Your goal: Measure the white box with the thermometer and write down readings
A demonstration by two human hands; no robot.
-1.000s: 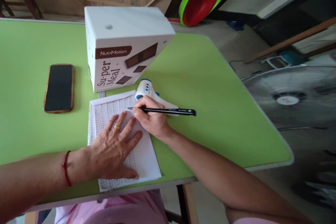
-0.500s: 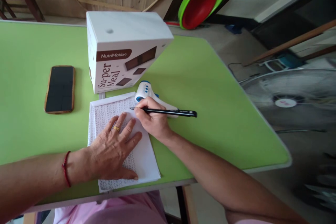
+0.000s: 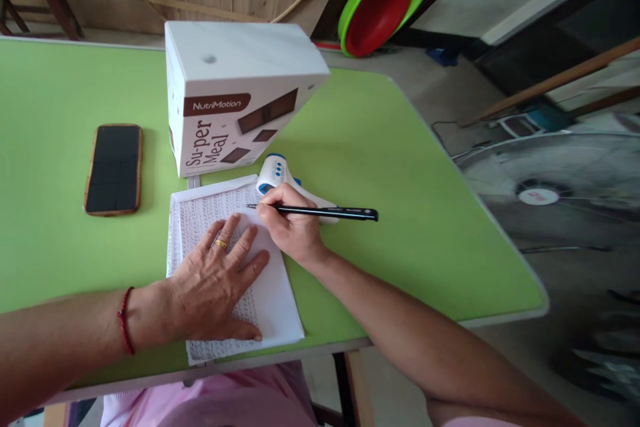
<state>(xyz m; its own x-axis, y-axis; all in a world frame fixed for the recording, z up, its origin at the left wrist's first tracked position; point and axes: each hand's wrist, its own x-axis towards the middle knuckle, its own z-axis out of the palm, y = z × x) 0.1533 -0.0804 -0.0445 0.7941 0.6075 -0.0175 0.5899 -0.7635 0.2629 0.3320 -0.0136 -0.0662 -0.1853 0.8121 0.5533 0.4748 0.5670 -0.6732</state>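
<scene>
My left hand [image 3: 215, 283] lies flat with spread fingers on a stack of paper [image 3: 280, 307] covered in rows of handwriting. A gold ring and a red bracelet are on that hand and wrist. In my right hand [image 3: 293, 227] a black pen [image 3: 340, 213] is pinched, its tip over the upper part of the top sheet; whether it touches the paper I cannot tell. Just beyond the right hand lies a white and blue infrared thermometer [image 3: 274, 172], its handle partly hidden by the hand and pen.
A white NutriMotion box [image 3: 240, 60] stands on the green table [image 3: 380, 140] behind the paper. To the left lies a dark-screened phone [image 3: 114, 170] in a brown case. Off the table's right side is a fan [image 3: 537, 196]; green and red basins [image 3: 380, 13] lean farther back.
Very little differs. The pen's rear end has shifted slightly to the right, while my left hand stays in place on the paper. The view has moved a touch.
</scene>
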